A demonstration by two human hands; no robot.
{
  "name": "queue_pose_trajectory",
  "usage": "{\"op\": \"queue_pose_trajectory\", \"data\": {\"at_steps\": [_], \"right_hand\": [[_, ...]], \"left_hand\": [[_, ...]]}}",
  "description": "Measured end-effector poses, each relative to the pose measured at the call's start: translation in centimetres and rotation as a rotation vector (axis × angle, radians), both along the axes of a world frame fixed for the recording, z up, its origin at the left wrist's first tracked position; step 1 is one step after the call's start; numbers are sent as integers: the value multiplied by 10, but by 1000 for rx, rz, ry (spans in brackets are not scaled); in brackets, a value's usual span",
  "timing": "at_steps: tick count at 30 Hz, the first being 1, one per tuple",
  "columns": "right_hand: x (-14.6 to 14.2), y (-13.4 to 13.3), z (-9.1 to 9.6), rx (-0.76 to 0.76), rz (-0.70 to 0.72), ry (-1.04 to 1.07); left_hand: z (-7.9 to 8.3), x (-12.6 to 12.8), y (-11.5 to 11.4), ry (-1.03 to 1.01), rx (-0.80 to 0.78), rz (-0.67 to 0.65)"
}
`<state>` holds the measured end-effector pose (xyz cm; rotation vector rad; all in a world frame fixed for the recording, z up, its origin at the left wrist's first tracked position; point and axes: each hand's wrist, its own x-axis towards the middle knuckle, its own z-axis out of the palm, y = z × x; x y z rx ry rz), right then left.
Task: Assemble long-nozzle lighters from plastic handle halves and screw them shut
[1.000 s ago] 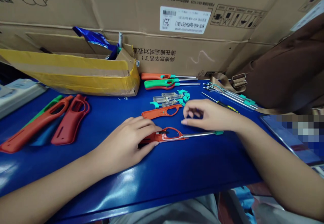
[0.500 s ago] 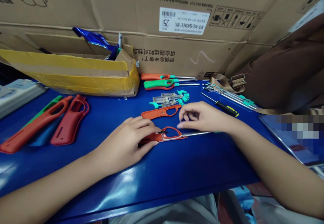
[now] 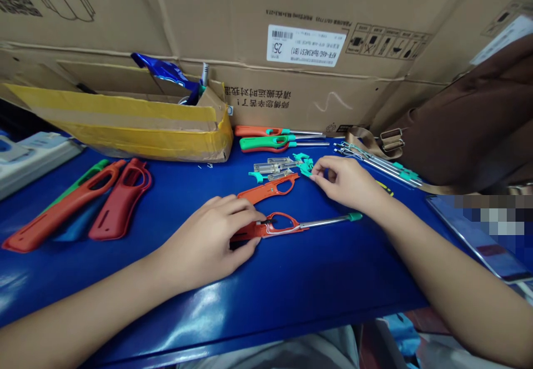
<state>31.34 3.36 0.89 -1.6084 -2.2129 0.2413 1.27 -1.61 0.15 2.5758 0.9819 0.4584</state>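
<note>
My left hand (image 3: pixel 210 235) is closed on an opened orange-red lighter shell (image 3: pixel 272 225) lying on the blue table, covering its handle end. White wires run inside this shell, and a metal tube (image 3: pixel 327 223) with a teal tip extends from it to the right. Behind it lies another orange shell half (image 3: pixel 270 189). My right hand (image 3: pixel 343 180) has thumb and index finger pinched at the edge of a small pile of teal plastic trigger pieces (image 3: pixel 302 159), apparently on one of them. Clear lighter fuel tanks (image 3: pixel 270 166) lie to the left of that pile.
Assembled lighters (image 3: pixel 266 143) lie before the big cardboard box (image 3: pixel 200 19). Metal tubes with wires (image 3: pixel 378 163) and a partly hidden yellow-black screwdriver (image 3: pixel 385 189) are at right. Coloured lighter shells (image 3: pixel 119 208) lie left, below a yellow-taped carton (image 3: pixel 145 130). A phone-like device (image 3: pixel 478 241) sits far right.
My right hand has moved away from the wired shell, back to the teal pieces, and its fingers have closed there. The tube's teal tip now shows. My left hand keeps its hold.
</note>
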Motion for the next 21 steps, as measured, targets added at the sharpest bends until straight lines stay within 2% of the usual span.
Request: {"op": "queue_pose_trajectory", "data": {"at_steps": [2,4,6,8,12,21], "right_hand": [[-4,-8,8,34,132,84],[-12,-18,15,44,332,144],[-20,-29,19,40,484,124],[-27,-38,21,46,552,26],[-36,-47,17,54,612,-97],[-44,-46,6,4,588,-54]], "left_hand": [[1,1,0,-53,-10,23],[1,2,-1,-163,-25,66],[2,4,0,-286,-43,131],[2,4,1,-363,-45,177],[0,4,2,-356,0,127],[-3,6,1,-328,-53,111]]}}
